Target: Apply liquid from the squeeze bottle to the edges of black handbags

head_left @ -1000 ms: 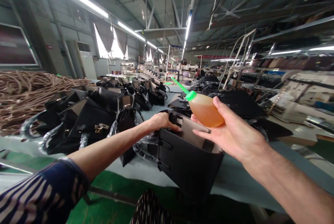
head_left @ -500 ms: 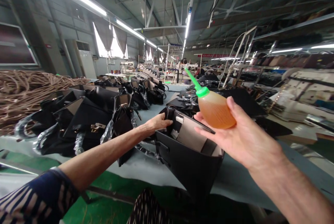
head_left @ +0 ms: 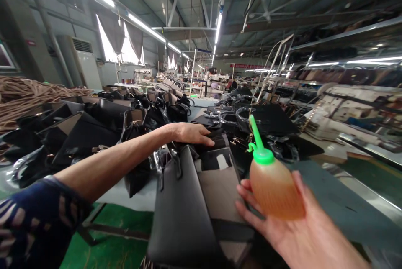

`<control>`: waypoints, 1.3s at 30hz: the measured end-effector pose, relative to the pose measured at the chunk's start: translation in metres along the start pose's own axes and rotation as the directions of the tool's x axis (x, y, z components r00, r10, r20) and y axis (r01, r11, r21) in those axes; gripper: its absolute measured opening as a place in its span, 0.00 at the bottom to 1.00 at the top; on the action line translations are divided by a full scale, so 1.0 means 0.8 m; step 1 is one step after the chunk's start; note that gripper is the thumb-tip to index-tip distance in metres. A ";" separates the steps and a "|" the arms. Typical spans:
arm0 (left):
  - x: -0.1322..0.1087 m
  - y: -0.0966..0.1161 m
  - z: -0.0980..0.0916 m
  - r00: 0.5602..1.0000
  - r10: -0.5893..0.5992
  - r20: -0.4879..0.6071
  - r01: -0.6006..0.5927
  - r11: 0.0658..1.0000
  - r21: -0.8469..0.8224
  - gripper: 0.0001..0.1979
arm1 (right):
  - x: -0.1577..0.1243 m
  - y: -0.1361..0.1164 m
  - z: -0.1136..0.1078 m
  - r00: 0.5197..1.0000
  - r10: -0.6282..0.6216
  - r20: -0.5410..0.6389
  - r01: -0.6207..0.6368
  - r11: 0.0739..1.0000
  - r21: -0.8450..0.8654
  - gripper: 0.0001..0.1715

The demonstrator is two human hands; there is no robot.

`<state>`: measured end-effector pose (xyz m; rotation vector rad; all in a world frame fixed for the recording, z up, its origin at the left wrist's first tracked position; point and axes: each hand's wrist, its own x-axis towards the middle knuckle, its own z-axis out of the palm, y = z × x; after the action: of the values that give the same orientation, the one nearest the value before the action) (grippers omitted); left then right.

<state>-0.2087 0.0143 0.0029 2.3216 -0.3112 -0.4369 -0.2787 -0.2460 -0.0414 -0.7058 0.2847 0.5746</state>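
A black handbag (head_left: 179, 214) with a beige lining lies tilted in front of me, its mouth turned up and to the right. My left hand (head_left: 193, 133) is closed over the far end of its rim, thumb toward the opening; part of its fingers is hidden. In my right hand (head_left: 282, 231) is a squeeze bottle (head_left: 278, 189) of amber liquid with a green cap and long green spout. The spout points up. Fingertips of that hand are close to the bag's lining; I cannot tell whether they touch it. A white label shows inside the bag.
Several black handbags (head_left: 72, 135) with plastic-wrapped handles crowd the table on the left. More black bags (head_left: 264, 120) lie at the right behind the bottle. Brown straps (head_left: 37, 97) are heaped at far left. A pale sewing machine (head_left: 351, 114) stands on the right.
The handbag has come closer and tilted, its opening turning to the right. My right hand has lowered with the squeeze bottle, whose spout is more upright. My left hand stays at the bag's far end.
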 end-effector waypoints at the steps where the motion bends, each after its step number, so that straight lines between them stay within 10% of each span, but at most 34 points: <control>1: 0.002 0.000 0.002 0.995 -0.013 0.095 0.009 0.999 0.049 0.12 | -0.004 0.002 -0.013 0.998 0.015 -0.059 -0.016 1.000 -0.009 0.28; 6: 0.014 -0.024 0.043 0.917 -0.070 0.393 0.058 0.997 0.042 0.14 | -0.006 -0.008 -0.088 0.965 -0.232 -0.125 0.184 0.932 -0.313 0.30; 11: 0.031 -0.036 0.069 0.887 -0.092 0.452 0.072 0.995 0.061 0.14 | 0.010 -0.028 -0.141 0.864 -0.496 0.085 0.418 0.614 -0.670 0.29; 23: 0.052 -0.027 0.071 0.851 -0.130 0.509 0.102 0.991 0.084 0.11 | 0.013 -0.055 -0.152 0.629 -0.734 0.258 0.275 -0.101 -0.956 0.31; 39: 0.054 -0.027 0.074 0.851 -0.093 0.518 0.030 0.991 0.127 0.10 | 0.023 -0.053 -0.122 0.577 -0.670 0.467 0.398 -0.268 -0.877 0.26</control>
<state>-0.1905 -0.0226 -0.0616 2.2903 -0.5343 -1.1187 -0.2446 -0.3311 -0.0982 -2.2035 -0.4037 -0.4470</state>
